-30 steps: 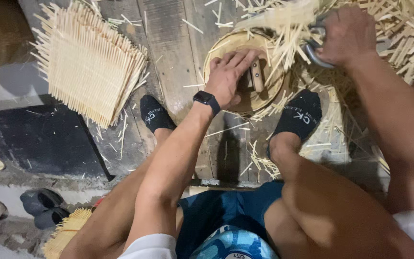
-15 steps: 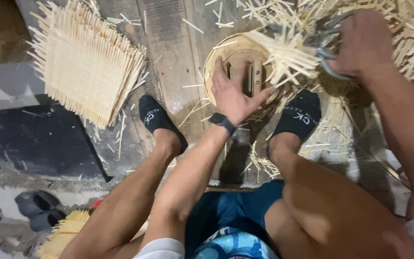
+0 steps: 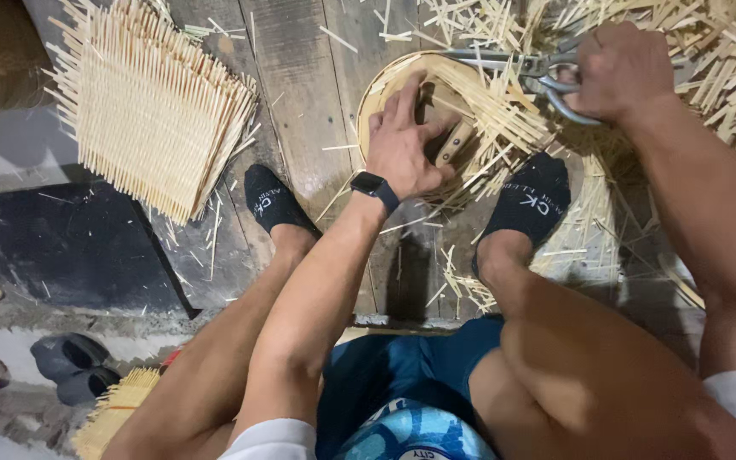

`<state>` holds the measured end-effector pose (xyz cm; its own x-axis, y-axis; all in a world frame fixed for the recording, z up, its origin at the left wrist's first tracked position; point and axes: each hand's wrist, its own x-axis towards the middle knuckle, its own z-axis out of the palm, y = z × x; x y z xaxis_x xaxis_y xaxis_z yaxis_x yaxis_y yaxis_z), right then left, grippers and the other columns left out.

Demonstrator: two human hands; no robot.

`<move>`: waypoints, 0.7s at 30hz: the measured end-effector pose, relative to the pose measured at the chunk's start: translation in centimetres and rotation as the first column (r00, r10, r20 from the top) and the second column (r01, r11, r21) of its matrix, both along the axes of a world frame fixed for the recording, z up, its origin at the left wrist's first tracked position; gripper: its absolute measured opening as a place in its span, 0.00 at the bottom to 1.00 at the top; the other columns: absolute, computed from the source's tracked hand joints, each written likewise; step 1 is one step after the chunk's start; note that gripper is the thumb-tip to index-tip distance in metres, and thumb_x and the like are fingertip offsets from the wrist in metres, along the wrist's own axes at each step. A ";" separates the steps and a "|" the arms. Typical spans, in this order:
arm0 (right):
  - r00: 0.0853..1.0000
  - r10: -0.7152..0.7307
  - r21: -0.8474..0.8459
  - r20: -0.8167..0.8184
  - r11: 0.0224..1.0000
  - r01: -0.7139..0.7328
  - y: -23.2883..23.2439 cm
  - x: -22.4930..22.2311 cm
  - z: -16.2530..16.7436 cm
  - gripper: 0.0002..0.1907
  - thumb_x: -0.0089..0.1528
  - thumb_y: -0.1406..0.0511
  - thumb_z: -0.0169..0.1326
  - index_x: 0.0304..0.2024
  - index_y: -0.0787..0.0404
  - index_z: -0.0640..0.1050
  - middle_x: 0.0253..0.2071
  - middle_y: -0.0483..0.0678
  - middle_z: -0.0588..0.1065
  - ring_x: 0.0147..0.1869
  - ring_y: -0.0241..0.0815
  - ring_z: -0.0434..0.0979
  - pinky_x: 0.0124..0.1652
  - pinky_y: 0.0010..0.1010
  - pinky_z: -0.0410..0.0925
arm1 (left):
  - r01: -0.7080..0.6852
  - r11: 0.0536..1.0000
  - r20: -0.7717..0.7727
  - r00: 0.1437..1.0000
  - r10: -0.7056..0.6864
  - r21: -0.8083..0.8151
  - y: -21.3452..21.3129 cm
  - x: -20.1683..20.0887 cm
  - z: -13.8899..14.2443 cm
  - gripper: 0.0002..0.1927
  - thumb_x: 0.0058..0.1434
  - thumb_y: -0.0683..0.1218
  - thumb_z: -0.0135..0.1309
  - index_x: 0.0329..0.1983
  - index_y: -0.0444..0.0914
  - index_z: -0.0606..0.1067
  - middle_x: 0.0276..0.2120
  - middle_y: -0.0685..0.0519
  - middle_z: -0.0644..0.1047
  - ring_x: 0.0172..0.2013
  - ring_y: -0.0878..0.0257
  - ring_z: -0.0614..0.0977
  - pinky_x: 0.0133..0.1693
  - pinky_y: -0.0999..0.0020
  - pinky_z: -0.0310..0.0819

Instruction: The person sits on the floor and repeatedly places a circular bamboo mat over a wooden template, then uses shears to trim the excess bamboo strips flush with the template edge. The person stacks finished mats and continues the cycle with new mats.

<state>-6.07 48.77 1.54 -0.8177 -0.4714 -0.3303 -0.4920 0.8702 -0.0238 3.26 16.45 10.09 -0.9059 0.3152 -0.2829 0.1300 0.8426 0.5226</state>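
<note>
Wooden floor strewn with bamboo offcuts. Left hand spread flat on round basket; right hand clenched around shears (blades seemingly parted), mid-trimming protruding strips. Next: steady closing cut.

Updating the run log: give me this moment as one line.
left hand: flat on round woven basket | right hand: gripping shears, blades at the protruding strips | stacked woven mats: left, untouched

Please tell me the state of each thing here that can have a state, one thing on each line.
left hand: flat, pressing on round basket
round basket: unfinished, loose strips sticking out
right hand: closed on shears
shears: blades at the strips
woven mats: stacked, untrimmed
</note>
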 end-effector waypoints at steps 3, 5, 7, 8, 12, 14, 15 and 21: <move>0.997 0.055 -0.045 -0.062 0.997 -0.058 -1.7 -0.3 0.5 0.26 0.67 0.45 0.55 0.30 0.58 0.83 0.22 0.49 0.70 0.30 0.41 0.71 0.36 0.35 0.73 | 0.040 0.999 -0.043 0.998 -0.040 -0.006 -0.1 -0.3 -0.2 0.43 0.31 0.57 0.73 0.58 0.56 0.79 0.72 0.41 0.53 0.66 0.42 0.63 0.60 0.45 0.61; 0.999 0.030 -0.077 -0.036 0.996 -0.033 -2.4 -0.4 0.7 0.22 0.69 0.49 0.55 0.32 0.57 0.82 0.21 0.47 0.69 0.26 0.39 0.70 0.31 0.34 0.72 | 0.073 0.997 -0.018 0.997 -0.073 -0.019 -0.3 -0.6 -0.2 0.45 0.30 0.56 0.72 0.59 0.56 0.79 0.72 0.41 0.53 0.66 0.42 0.64 0.59 0.47 0.61; 1.000 -0.007 -0.067 0.029 0.998 0.009 -2.4 -0.5 0.6 0.20 0.71 0.52 0.53 0.33 0.58 0.82 0.21 0.48 0.70 0.22 0.40 0.70 0.27 0.36 0.71 | 0.082 0.996 0.004 0.997 -0.082 -0.022 -0.6 -0.7 -0.1 0.45 0.29 0.56 0.73 0.58 0.56 0.79 0.72 0.42 0.54 0.66 0.43 0.64 0.59 0.47 0.61; 0.996 -0.036 -0.036 0.077 0.999 0.039 -2.0 -0.6 0.5 0.20 0.72 0.53 0.51 0.35 0.58 0.83 0.21 0.49 0.71 0.21 0.43 0.71 0.25 0.37 0.71 | 0.076 0.997 0.011 0.997 -0.076 -0.017 -0.6 -0.7 0.0 0.44 0.29 0.56 0.73 0.57 0.55 0.80 0.72 0.42 0.54 0.66 0.43 0.63 0.59 0.47 0.61; 0.953 -0.268 0.037 0.141 0.963 0.266 1.0 -1.6 -0.2 0.17 0.62 0.52 0.60 0.36 0.59 0.84 0.23 0.55 0.76 0.25 0.51 0.77 0.30 0.43 0.72 | -0.025 0.999 0.051 0.998 0.028 -0.045 0.3 -0.2 0.2 0.39 0.32 0.58 0.72 0.54 0.54 0.82 0.72 0.46 0.57 0.66 0.45 0.65 0.56 0.45 0.64; 0.929 -0.346 -0.238 -0.132 0.921 0.309 3.3 -1.8 -0.2 0.20 0.64 0.50 0.55 0.43 0.58 0.83 0.31 0.53 0.78 0.36 0.51 0.80 0.37 0.40 0.73 | -0.310 0.951 -0.100 0.946 0.309 0.010 1.5 0.5 0.0 0.40 0.41 0.66 0.71 0.57 0.45 0.79 0.69 0.40 0.60 0.66 0.42 0.66 0.60 0.44 0.65; 0.886 -0.435 -0.316 -0.162 0.873 0.371 4.3 -1.7 -0.2 0.24 0.66 0.48 0.53 0.46 0.60 0.83 0.35 0.54 0.79 0.40 0.53 0.82 0.40 0.40 0.74 | -0.439 0.896 -0.169 0.881 0.443 0.059 1.9 0.8 -0.3 0.43 0.46 0.70 0.71 0.58 0.40 0.78 0.68 0.38 0.61 0.65 0.40 0.67 0.62 0.44 0.66; 0.604 -0.796 -0.026 0.044 0.603 0.797 7.0 0.6 -0.4 0.53 0.55 0.38 0.69 0.53 0.81 0.70 0.49 0.72 0.71 0.54 0.70 0.74 0.48 0.56 0.68 | -0.627 0.762 -0.062 0.777 0.626 -0.163 0.2 1.8 -3.9 0.43 0.61 0.70 0.58 0.63 0.32 0.69 0.53 0.37 0.72 0.54 0.41 0.74 0.55 0.45 0.70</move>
<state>-5.50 55.82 1.18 -0.8674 0.3500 -0.3536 0.3969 0.9154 -0.0677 5.01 16.65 6.18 -0.8860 -0.3741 -0.2738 -0.4560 0.8099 0.3689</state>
